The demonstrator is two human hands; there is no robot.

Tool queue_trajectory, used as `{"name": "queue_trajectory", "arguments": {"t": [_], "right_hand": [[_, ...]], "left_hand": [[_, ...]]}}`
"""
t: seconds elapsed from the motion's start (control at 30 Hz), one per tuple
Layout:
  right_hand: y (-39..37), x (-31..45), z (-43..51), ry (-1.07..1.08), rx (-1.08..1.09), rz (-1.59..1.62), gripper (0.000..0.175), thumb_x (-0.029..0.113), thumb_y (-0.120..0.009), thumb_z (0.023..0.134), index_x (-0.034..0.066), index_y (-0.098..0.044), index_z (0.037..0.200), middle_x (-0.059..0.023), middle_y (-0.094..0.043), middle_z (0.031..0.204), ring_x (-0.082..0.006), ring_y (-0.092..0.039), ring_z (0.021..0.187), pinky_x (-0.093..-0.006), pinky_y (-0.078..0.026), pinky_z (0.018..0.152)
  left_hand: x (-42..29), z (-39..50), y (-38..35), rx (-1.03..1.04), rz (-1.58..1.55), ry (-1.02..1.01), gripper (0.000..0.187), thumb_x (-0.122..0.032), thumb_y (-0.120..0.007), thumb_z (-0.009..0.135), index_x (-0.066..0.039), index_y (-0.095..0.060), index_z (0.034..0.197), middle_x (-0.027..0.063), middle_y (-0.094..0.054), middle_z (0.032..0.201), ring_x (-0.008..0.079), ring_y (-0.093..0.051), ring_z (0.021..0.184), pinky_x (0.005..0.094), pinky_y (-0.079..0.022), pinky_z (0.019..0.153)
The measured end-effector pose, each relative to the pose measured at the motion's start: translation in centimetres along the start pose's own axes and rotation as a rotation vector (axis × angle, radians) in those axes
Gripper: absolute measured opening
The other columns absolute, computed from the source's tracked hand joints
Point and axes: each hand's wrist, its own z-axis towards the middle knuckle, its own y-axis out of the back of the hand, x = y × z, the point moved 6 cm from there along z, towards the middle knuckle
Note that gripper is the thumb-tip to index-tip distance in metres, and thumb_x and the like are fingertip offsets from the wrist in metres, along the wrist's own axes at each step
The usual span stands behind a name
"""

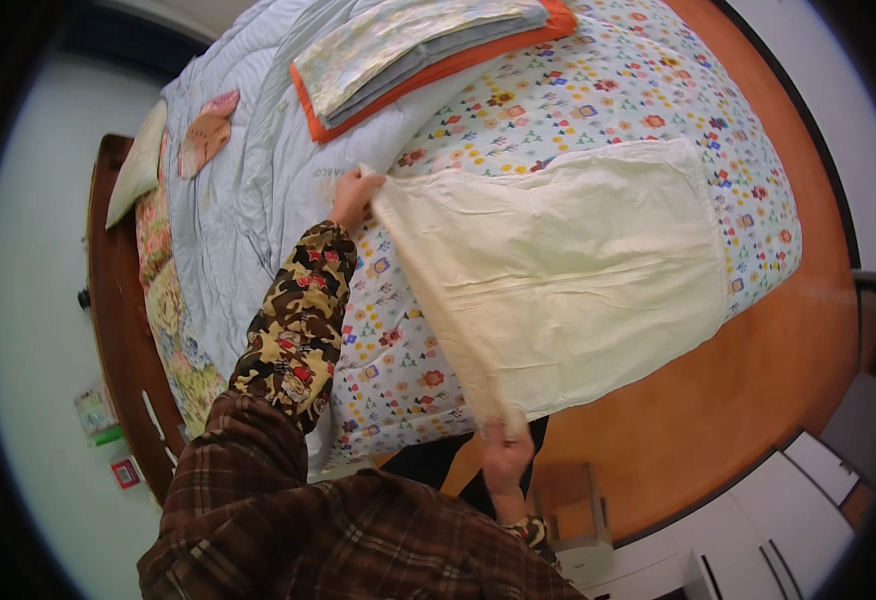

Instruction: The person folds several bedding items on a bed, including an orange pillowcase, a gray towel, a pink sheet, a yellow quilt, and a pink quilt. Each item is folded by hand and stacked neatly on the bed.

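A cream cloth (580, 262), perhaps a pillowcase, lies spread over a floral-print quilt (400, 337) on the bed. My left hand (355, 196) grips its upper left corner, close to the edge of a pale blue comforter (228, 195). At the bed's near edge my right hand (507, 454) holds the lower left corner, slightly blurred. Between my hands the cloth's left edge is pulled fairly straight and looks raised. The cloth's far right end rests on the quilt, with creases across its middle.
A stack of folded fabrics with an orange bottom layer (315, 112) lies on the comforter. Left of it are a small pink cloth (209, 135), a pale pillow (138, 165) and the wooden headboard (119, 300). White cabinets (768, 517) stand at lower right, past the reddish-brown floor (678, 420).
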Motion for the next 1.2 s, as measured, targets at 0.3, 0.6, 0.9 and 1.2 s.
{"name": "queue_trajectory", "arguments": {"t": [0.3,0.6,0.9,1.2], "right_hand": [[7.9,-13.7,0.3,-0.257,-0.715,0.703,0.029,0.021,-0.049,0.103,-0.0048,-0.055,0.115,-0.0121,-0.063,0.113,-0.0189,-0.061,0.100,-0.0341,-0.051,0.085],[4.2,-17.7,-3.5,-0.403,-0.484,0.674,0.033,0.011,-0.056,0.098,-0.0076,-0.053,0.125,-0.0126,-0.063,0.119,-0.0231,-0.060,0.107,-0.0369,-0.048,0.095],[4.1,-13.9,-7.4,-0.432,-0.500,0.479,0.020,0.001,-0.062,0.092,-0.0096,-0.063,0.109,-0.0114,-0.067,0.109,-0.0169,-0.062,0.098,-0.0308,-0.049,0.089],[3.2,-11.3,-15.6,-0.572,-0.286,0.101,0.014,0.001,-0.070,0.083,-0.0068,-0.069,0.095,-0.0098,-0.068,0.104,-0.0143,-0.060,0.088,-0.0293,-0.047,0.080]], "left_hand": [[-5.6,2.1,-25.4,0.253,0.483,-0.367,0.024,-0.015,-0.071,0.080,0.002,-0.061,0.094,0.0068,-0.061,0.075,0.0133,-0.057,0.059,0.0271,-0.046,0.051],[-4.3,6.1,-13.9,0.239,0.587,-0.335,0.032,-0.033,-0.060,0.097,-0.007,-0.062,0.116,0.0016,-0.064,0.101,0.0137,-0.059,0.091,0.0290,-0.051,0.080],[-0.6,3.1,-11.7,0.625,0.122,0.096,0.025,-0.027,-0.065,0.095,-0.002,-0.064,0.101,0.0010,-0.065,0.097,0.0111,-0.063,0.085,0.0264,-0.053,0.077],[-5.5,0.0,-3.8,0.520,0.609,-0.203,0.032,-0.024,-0.078,0.084,0.001,-0.068,0.102,-0.0001,-0.066,0.089,0.0066,-0.057,0.076,0.0222,-0.047,0.068]]}}
